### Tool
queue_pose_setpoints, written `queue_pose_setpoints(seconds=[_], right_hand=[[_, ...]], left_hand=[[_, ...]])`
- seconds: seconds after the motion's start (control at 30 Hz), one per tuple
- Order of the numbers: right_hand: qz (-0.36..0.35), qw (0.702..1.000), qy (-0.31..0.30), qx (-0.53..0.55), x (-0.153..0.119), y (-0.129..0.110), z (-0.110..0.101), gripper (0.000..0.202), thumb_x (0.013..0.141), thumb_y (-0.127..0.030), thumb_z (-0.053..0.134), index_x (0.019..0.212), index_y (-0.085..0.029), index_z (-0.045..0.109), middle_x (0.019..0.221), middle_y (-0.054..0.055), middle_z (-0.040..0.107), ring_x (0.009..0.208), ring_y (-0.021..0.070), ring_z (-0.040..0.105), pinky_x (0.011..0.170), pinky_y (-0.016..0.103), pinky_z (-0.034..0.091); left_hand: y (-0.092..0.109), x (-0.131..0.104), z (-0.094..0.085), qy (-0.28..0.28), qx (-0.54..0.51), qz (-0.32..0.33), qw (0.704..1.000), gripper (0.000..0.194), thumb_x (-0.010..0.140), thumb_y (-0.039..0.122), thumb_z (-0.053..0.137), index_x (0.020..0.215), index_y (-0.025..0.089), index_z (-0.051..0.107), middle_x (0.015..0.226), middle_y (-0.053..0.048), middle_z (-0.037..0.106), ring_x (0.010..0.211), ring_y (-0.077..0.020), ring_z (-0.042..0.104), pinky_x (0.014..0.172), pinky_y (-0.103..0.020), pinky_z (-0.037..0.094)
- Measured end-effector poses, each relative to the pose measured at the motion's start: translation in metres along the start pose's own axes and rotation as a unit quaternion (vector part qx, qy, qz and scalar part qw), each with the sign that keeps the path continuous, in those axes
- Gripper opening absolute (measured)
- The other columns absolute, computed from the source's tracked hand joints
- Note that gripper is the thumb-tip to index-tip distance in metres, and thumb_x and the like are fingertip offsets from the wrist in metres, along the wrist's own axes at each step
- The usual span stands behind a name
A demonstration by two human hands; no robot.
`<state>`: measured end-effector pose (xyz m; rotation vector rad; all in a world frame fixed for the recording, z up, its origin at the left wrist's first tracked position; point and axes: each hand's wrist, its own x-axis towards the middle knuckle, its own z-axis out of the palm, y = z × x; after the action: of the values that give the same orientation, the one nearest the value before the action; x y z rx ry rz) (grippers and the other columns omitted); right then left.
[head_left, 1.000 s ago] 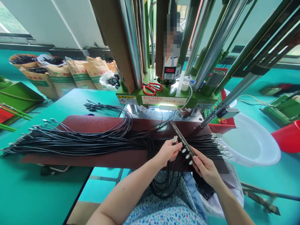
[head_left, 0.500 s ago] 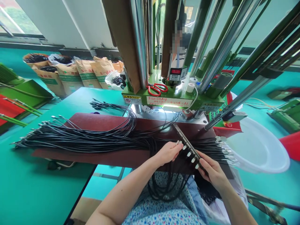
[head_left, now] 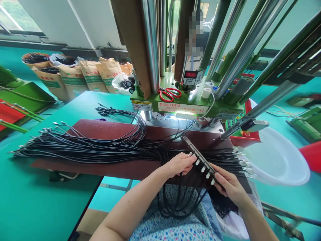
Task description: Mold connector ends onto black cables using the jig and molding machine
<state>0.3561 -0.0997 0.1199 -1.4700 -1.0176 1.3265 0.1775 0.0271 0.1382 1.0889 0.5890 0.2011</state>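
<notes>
My right hand (head_left: 229, 184) is closed around the lower end of a narrow metal bar (head_left: 198, 152), held at a slant above the brown board. Several small silvery cable connectors (head_left: 203, 169) stick out along the bar's near edge. With its fingers pinched, my left hand (head_left: 180, 164) grips a cable connector (head_left: 190, 154) at the bar's upper part; its far end is hidden by the fingers. Black cables (head_left: 175, 212) hang from the bar in loops over the lap. Behind both hands, a thick bundle of black cables (head_left: 100, 149) lies across the brown board (head_left: 82, 125).
A green press (head_left: 147, 97) with steel columns stands ahead, red-handled scissors (head_left: 170, 94) on its ledge. To the right is a white basin (head_left: 276, 157). Paper sacks (head_left: 75, 78) stand behind the green table (head_left: 30, 197). A person is partly visible beyond the press.
The bar's upper end has shifted slightly left and down, and its lower end a little right. Both hands keep their grip. The view has moved slightly.
</notes>
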Motion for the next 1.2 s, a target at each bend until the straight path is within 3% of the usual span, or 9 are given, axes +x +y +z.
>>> queue_pose_setpoints(seconds=[0.2, 0.47, 0.67, 0.77, 0.9, 1.07, 1.2], right_hand=[[-0.005, 1.000, -0.009, -0.030, 0.000, -0.002, 0.004, 0.058, 0.081, -0.051, 0.051, 0.127, -0.016, 0.048, 0.052, -0.005, 0.036, 0.040, 0.0059, 0.029, 0.035, 0.019, 0.020], [0.013, 1.000, 0.005, 0.005, 0.000, 0.001, -0.001, 0.054, 0.080, -0.049, 0.053, 0.124, -0.017, 0.051, 0.054, -0.004, 0.038, 0.041, 0.0053, 0.029, 0.035, 0.018, 0.019], [0.009, 1.000, -0.018, -0.013, -0.001, 0.002, -0.006, 0.055, 0.084, -0.047, 0.050, 0.128, -0.015, 0.047, 0.055, -0.004, 0.039, 0.040, 0.0051, 0.028, 0.036, 0.019, 0.018], [0.008, 0.999, -0.030, -0.023, -0.001, 0.002, -0.008, 0.054, 0.084, -0.047, 0.049, 0.128, -0.016, 0.047, 0.056, -0.003, 0.041, 0.040, 0.0050, 0.029, 0.037, 0.020, 0.019], [0.009, 0.998, -0.045, -0.036, -0.002, 0.001, -0.009, 0.054, 0.085, -0.047, 0.048, 0.129, -0.016, 0.045, 0.058, -0.002, 0.042, 0.041, 0.0051, 0.030, 0.037, 0.020, 0.018], [0.006, 0.998, -0.048, -0.050, -0.002, 0.002, -0.010, 0.057, 0.085, -0.048, 0.046, 0.131, -0.014, 0.042, 0.055, -0.003, 0.038, 0.041, 0.0062, 0.029, 0.037, 0.021, 0.019], [0.000, 0.996, -0.052, -0.067, -0.002, 0.007, -0.011, 0.057, 0.087, -0.047, 0.044, 0.132, -0.013, 0.040, 0.053, -0.005, 0.034, 0.041, 0.0065, 0.029, 0.038, 0.021, 0.019]], left_hand=[[-0.006, 0.000, -0.002, 0.010, 0.000, 0.018, 1.000, 0.053, 0.070, 0.064, 0.048, 0.049, 0.020, 0.028, 0.039, 0.009, 0.024, 0.032, -0.0021, 0.019, 0.033, -0.020, 0.011], [-0.004, -0.004, -0.011, -0.068, -0.024, 0.021, 0.997, 0.049, 0.076, 0.064, 0.040, 0.058, 0.020, 0.032, 0.043, 0.008, 0.032, 0.032, -0.0047, 0.029, 0.031, -0.018, 0.023], [0.003, -0.008, -0.013, -0.048, 0.065, 0.022, 0.996, 0.056, 0.077, 0.066, 0.032, 0.052, 0.016, 0.040, 0.047, 0.001, 0.045, 0.037, -0.0076, 0.045, 0.032, -0.019, 0.026], [0.003, -0.010, -0.017, -0.053, 0.033, 0.011, 0.998, 0.055, 0.074, 0.067, 0.038, 0.052, 0.018, 0.033, 0.046, 0.005, 0.039, 0.035, -0.0054, 0.040, 0.031, -0.019, 0.021], [0.002, -0.010, -0.023, -0.099, -0.062, -0.019, 0.993, 0.052, 0.071, 0.060, 0.053, 0.054, 0.018, 0.028, 0.044, 0.010, 0.025, 0.034, -0.0015, 0.025, 0.034, -0.016, 0.015], [0.002, -0.007, -0.029, -0.154, -0.115, -0.047, 0.980, 0.052, 0.067, 0.055, 0.061, 0.053, 0.018, 0.028, 0.043, 0.010, 0.025, 0.033, -0.0005, 0.022, 0.033, -0.015, 0.012], [0.004, -0.005, -0.031, -0.167, -0.124, -0.069, 0.976, 0.052, 0.068, 0.056, 0.060, 0.052, 0.018, 0.028, 0.041, 0.010, 0.024, 0.031, -0.0005, 0.021, 0.032, -0.014, 0.011]])
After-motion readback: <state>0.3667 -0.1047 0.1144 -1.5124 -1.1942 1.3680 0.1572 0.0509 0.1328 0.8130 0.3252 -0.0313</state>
